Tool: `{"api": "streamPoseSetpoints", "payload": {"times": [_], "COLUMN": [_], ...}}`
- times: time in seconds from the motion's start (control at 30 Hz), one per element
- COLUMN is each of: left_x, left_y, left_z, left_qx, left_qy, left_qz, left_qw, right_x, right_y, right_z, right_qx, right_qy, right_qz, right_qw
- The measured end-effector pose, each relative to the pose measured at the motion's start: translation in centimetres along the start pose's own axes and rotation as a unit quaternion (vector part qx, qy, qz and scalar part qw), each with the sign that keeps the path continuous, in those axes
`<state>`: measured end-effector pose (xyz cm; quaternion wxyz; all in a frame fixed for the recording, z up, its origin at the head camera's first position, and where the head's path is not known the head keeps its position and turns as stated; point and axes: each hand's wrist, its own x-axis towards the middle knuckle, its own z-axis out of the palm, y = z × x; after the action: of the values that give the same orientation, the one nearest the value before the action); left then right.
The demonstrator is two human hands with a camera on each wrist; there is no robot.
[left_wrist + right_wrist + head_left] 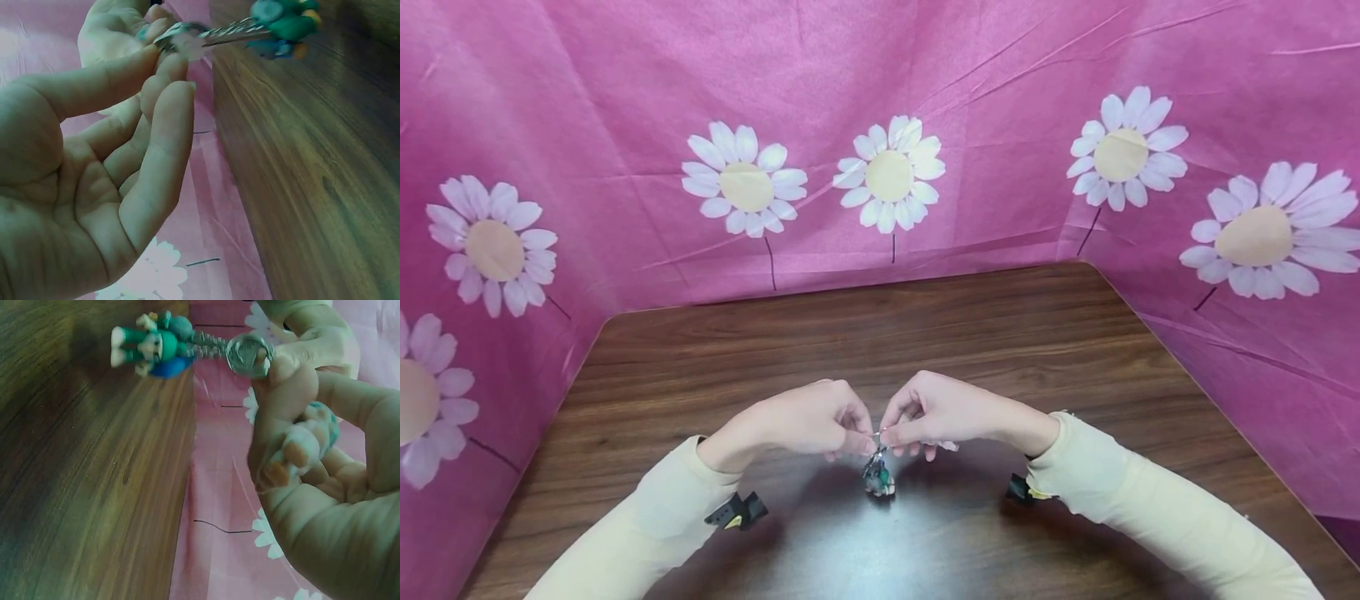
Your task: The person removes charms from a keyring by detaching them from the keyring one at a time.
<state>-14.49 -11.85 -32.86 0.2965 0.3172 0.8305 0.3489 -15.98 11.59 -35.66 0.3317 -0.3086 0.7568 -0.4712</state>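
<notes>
Left hand (808, 417) and right hand (951, 406) pinch one metal ring (234, 355) above table (850, 342). Chained figurine cluster (153, 347) hangs from it, long axis near vertical, feet down, count unclear; one separate figurine (300, 449) against right palm.

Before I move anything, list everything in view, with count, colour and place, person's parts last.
Metal ring: one, silver, at the top of the chains
Chains: number unclear, silver, below the ring
Hanging charms: number unclear, green, blue and grey, on the chains
Small figure: one, whitish, orange and teal, in the right hand
Table: one, brown wood, under the hands
Backdrop: panels unclear, pink, around the table
Daisies: six in the head view, white with yellowish centres, on the backdrop
Wrist devices: two, black with yellow, at the cuffs
Sleeves: two, cream
Left hand: one, pinching the ring
Right hand: one, pinching the ring
</notes>
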Motion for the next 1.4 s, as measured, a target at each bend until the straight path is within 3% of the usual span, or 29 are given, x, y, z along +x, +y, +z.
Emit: {"api": "streamPoseSetpoints", "payload": {"times": [0.2,0.4,0.53,0.73,0.9,1.17,1.3,1.4], "left_x": [0.3,0.7,1.1,1.1,1.3,1.2,1.1,1.1], "left_y": [-1.7,-2.7,-2.9,-2.7,-2.7,-2.2,-2.1,-2.3], "left_z": [-0.1,0.6,1.2,1.1,1.0,0.7,0.6,0.8], "left_qx": [-0.110,-0.242,-0.263,-0.294,-0.271,-0.188,-0.174,-0.196], "left_qy": [0.056,0.120,0.182,0.202,0.210,0.182,0.174,0.180], "left_qz": [0.023,0.044,0.045,0.020,0.020,0.007,0.012,0.019], "left_qw": [0.9921,0.9618,0.9464,0.9339,0.9392,0.9652,0.9692,0.9638], "right_x": [-0.1,0.2,0.4,0.4,0.4,0.4,0.5,0.5], "right_y": [0.3,0.5,0.5,0.6,0.2,-0.4,-0.3,0.1], "right_z": [-0.5,-0.5,-0.4,-0.7,-0.8,-0.9,-0.9,-0.9], "right_qx": [0.083,0.171,0.223,0.234,0.183,0.097,0.093,0.116], "right_qy": [0.076,0.137,0.146,0.136,0.133,0.108,0.112,0.136], "right_qz": [0.022,0.021,0.018,0.027,0.031,0.035,0.031,0.022], "right_qw": [0.993,0.975,0.964,0.962,0.974,0.989,0.989,0.984]}}
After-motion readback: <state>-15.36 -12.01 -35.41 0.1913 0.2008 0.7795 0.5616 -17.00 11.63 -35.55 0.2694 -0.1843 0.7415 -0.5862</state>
